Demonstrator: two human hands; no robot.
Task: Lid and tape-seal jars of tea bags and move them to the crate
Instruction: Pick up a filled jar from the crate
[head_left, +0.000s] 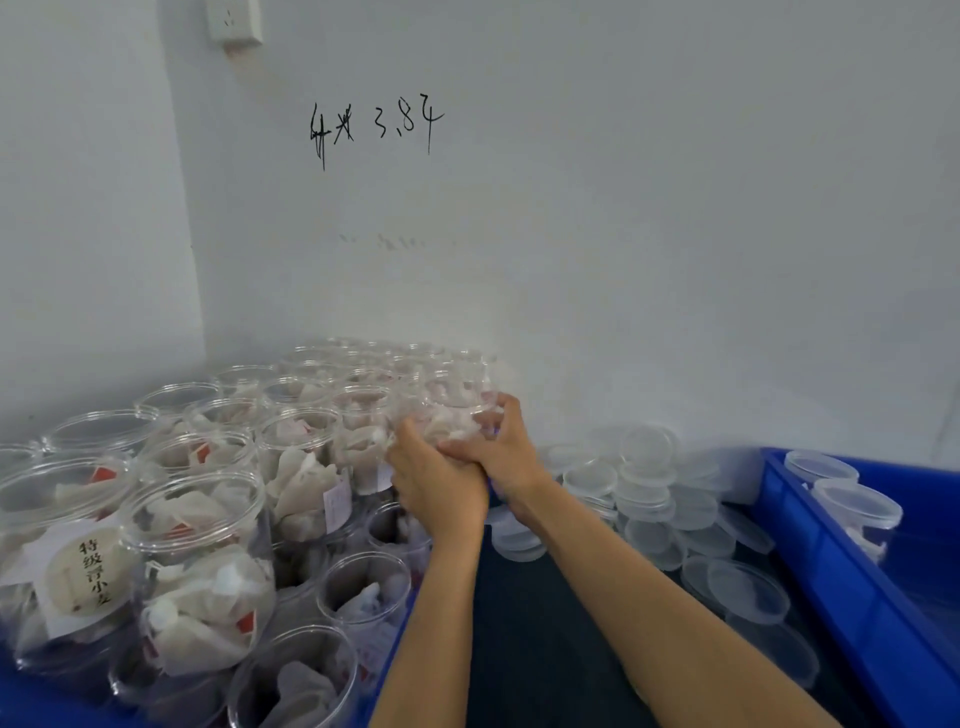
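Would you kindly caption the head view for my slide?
Both hands lift a clear jar of tea bags beside loose lids.

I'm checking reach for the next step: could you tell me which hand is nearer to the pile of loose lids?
The right hand. It grips the jar with the pile of loose lids just to its right; the left hand holds the jar's other side, farther from the pile.

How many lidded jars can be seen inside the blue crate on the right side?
2. One lidded jar stands at the far end of the blue crate; the second lidded jar stands just in front of it. More may be hidden beyond the picture's right edge.
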